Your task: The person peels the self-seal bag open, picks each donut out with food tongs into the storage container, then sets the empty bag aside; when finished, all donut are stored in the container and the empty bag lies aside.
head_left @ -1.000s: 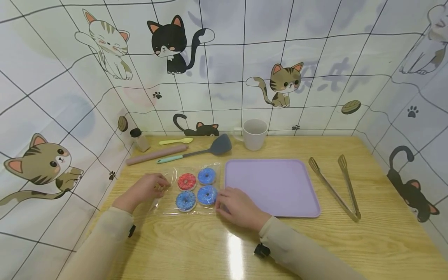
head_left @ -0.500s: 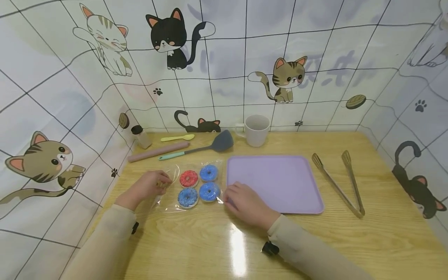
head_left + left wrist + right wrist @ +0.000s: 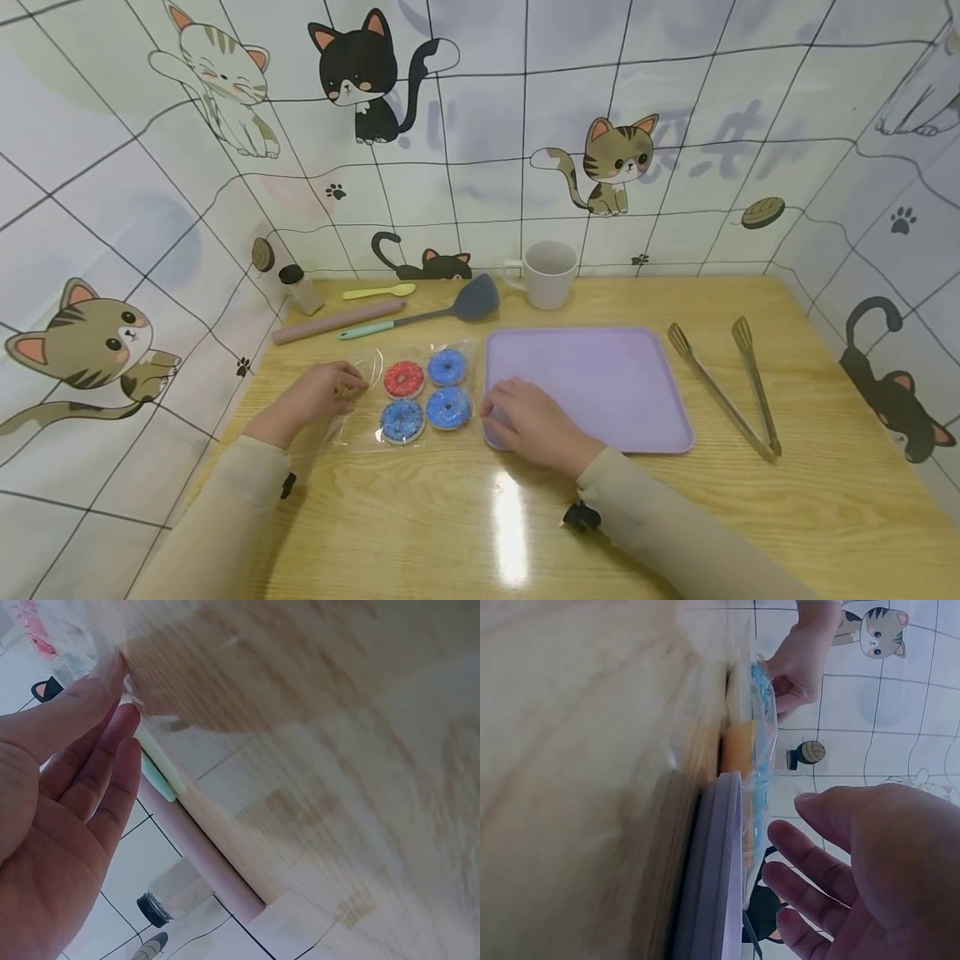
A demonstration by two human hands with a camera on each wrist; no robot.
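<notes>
A clear plastic bag (image 3: 363,433) lies on the table with one red-topped donut (image 3: 403,378) and three blue-topped donuts (image 3: 448,407) inside. At its left edge, my left hand (image 3: 318,396) pinches the plastic between thumb and forefinger, as the left wrist view also shows. My right hand (image 3: 536,421) hovers over the near left corner of a lilac tray (image 3: 600,375), just right of the bag. In the right wrist view its fingers (image 3: 810,862) are loosely bent and spread from the thumb, with nothing between them.
Behind the bag lie a turner (image 3: 472,298), a pinkish rolling pin (image 3: 337,322) and a yellow spoon (image 3: 378,292). A black-capped shaker (image 3: 302,290) stands at the back left, a grey mug (image 3: 550,277) at the back. Metal tongs (image 3: 723,396) lie right of the tray.
My right hand has drawn rightward from the bag's right edge to over the tray's corner. My left hand keeps its pinch on the bag. The head view has tilted slightly.
</notes>
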